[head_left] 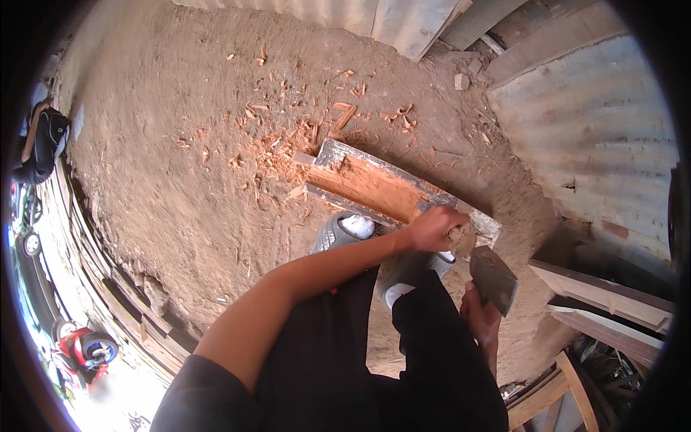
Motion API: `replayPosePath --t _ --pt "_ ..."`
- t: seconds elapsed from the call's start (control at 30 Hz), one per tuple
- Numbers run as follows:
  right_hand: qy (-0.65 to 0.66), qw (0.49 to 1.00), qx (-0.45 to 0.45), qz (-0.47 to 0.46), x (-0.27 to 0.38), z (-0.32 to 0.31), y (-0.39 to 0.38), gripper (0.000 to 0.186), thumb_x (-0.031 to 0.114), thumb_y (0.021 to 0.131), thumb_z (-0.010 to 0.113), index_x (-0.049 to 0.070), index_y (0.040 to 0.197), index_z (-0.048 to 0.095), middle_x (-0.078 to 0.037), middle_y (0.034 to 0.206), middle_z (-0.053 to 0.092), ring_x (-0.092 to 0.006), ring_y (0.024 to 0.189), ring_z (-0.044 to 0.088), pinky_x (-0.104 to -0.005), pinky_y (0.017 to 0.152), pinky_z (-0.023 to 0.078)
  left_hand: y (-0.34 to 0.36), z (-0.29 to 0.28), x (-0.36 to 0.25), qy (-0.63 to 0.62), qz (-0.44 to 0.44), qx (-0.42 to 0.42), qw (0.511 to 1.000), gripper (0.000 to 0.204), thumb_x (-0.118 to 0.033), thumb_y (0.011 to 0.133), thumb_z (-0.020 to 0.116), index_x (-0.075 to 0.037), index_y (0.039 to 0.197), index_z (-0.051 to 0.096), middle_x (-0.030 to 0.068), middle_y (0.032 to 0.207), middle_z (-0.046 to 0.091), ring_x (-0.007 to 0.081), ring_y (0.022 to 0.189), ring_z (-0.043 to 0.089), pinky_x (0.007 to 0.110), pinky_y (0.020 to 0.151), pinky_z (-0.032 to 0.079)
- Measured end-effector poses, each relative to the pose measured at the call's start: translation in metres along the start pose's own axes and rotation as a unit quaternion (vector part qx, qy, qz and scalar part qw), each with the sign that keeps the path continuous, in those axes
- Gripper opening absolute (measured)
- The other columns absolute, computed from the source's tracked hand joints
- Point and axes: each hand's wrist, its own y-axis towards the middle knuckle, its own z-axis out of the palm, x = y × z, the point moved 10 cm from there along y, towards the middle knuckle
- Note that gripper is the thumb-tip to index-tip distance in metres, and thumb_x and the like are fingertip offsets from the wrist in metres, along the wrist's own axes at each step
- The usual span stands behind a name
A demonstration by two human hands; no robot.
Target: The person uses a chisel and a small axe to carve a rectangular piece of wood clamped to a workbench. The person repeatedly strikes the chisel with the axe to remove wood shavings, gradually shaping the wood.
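Note:
A hollowed wooden block, with pale worn outer faces and a freshly cut reddish-brown trough, lies on the dirt in front of my feet. My left hand is closed around a chisel-like tool with a rough, frayed wooden end; its dark lower part meets the trough near the block's right end. To the right and nearer to me, my right hand grips a tool with a broad, flat metal head. That head is beside the frayed end, apart from it; its handle is mostly hidden.
Wood chips are scattered beyond the block. My grey shoes stand close against its near side. Corrugated metal sheets rise at the right, above wooden boards. At the far left are a seated person and a red motorcycle.

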Motion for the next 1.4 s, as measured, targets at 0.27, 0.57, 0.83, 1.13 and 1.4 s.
replayPosePath --t 0.27,0.57,0.83,1.13,1.4 --pt "-0.019 0.999 0.016 0.04 0.001 -0.009 0.009 0.02 0.023 0.101 0.066 0.004 0.096 0.065 0.001 0.063 0.054 -0.0084 0.051 0.051 -0.0296 0.046 0.039 0.006 0.0 -0.007 0.018 0.009 -0.012 1.0 0.031 -0.011 0.068 0.074 -0.002 0.096 0.064 0.0188 0.079 0.063 0.0425 0.08 0.062 0.05 0.073 0.046" --pt "0.185 0.981 -0.028 0.055 -0.002 -0.02 -0.011 0.016 0.013 0.099 0.062 0.0 0.102 0.054 -0.004 0.059 0.048 -0.013 0.042 0.045 -0.0285 0.039 0.038 0.004 0.037 -0.008 0.107 0.007 0.102 0.989 0.032 -0.016 0.066 0.079 -0.005 0.092 0.064 0.0144 0.077 0.066 0.0379 0.083 0.068 0.047 0.072 0.052" --pt "0.16 0.985 -0.016 0.066 -0.022 -0.027 -0.013 0.015 0.016 0.101 0.063 0.002 0.103 0.057 -0.003 0.064 0.051 -0.0122 0.048 0.049 -0.0278 0.043 0.039 -0.031 -0.083 0.053 -0.081 -0.279 -0.177 0.94 0.047 -0.044 0.093 0.074 -0.003 0.112 0.062 0.0104 0.116 0.066 0.0157 0.107 0.064 0.038 0.09 0.054" --pt "0.151 0.987 0.035 0.049 0.004 -0.01 -0.009 0.014 0.015 0.101 0.063 0.003 0.097 0.058 -0.002 0.066 0.053 -0.0109 0.05 0.05 -0.0276 0.045 0.037 -0.062 -0.097 0.083 -0.307 -0.265 -0.228 0.885 0.016 -0.014 0.101 0.065 0.001 0.102 0.065 0.0072 0.101 0.065 0.0178 0.099 0.063 0.031 0.09 0.052" --pt "0.134 0.989 0.049 0.047 0.0 -0.004 -0.009 0.016 0.017 0.101 0.063 0.002 0.104 0.058 -0.002 0.066 0.051 -0.01 0.051 0.046 -0.0269 0.046 0.036 -0.069 -0.066 0.083 -0.094 -0.288 -0.185 0.935 0.027 -0.022 0.103 0.063 -0.001 0.119 0.067 0.0067 0.111 0.067 0.0179 0.103 0.064 0.034 0.094 0.053"
